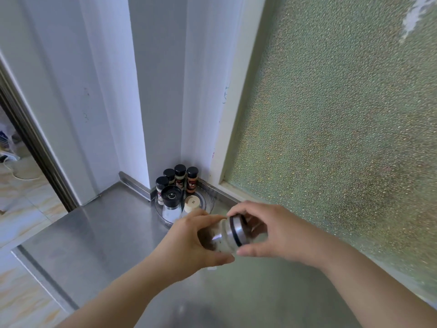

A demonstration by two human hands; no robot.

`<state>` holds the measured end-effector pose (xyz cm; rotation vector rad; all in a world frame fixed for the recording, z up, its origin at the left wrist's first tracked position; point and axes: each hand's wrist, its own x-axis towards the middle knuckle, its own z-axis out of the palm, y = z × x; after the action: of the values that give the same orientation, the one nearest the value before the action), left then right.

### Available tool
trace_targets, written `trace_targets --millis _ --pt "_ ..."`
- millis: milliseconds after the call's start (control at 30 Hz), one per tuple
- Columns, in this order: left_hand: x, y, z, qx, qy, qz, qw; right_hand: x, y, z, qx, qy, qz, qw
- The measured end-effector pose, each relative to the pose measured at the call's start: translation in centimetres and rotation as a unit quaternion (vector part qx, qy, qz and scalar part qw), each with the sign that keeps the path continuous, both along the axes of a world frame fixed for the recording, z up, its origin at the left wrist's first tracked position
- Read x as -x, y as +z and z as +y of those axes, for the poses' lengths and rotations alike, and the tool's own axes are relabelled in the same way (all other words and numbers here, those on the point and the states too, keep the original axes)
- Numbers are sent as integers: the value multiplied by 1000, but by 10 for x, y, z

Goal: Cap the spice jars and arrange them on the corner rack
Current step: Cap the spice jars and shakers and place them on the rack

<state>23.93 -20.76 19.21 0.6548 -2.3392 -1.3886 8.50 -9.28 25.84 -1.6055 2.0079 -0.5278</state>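
Jar [218,236] held sideways by both hands above steel counter [99,233] beside frosted window [343,126].

Four small black-capped spice jars at the far corner: one far left [169,175], one at the back middle [180,175], one far right [192,179], one nearer left [161,188]. One glass grinder with black top [172,202], near side of the group. One cream-capped jar [192,204] right of it. One round clear rack [208,204] under them. One glass jar with dark spice [221,235], tilted, near centre. One steel tabletop [94,233]. Two hands: left hand [189,242], right hand [276,230].
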Motion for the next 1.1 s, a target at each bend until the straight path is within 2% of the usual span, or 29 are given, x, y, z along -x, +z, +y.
trace_targets --millis 67,100,300,533,733,833,900,967,1033,1100 --pt "-3 5 -5 -69 -13 -6 998 6 14 3 21 30 46 998" --pt "-4 5 -6 -74 -18 -8 997 8 21 3 29 27 61 997" --pt "-1 5 0 -18 -12 13 1000 1 21 -1 -7 10 110 994" --pt "2 7 2 66 2 37 997 -13 16 -5 -12 -71 22 997" --pt "-1 7 6 185 2 26 982 -14 -3 -8 -95 -143 -94 981" --pt "-2 9 6 154 -8 20 988 -11 -1 -6 -149 -143 -134 969" --pt "-2 10 5 116 -2 25 993 -3 9 0 -113 -83 -114 983" --pt "-2 10 4 107 8 22 994 2 19 6 -73 -12 -52 996" --pt "-1 10 3 117 9 20 993 -3 17 7 -21 -7 11 1000" --pt "0 12 5 136 4 22 990 -13 10 3 4 -60 -34 998"
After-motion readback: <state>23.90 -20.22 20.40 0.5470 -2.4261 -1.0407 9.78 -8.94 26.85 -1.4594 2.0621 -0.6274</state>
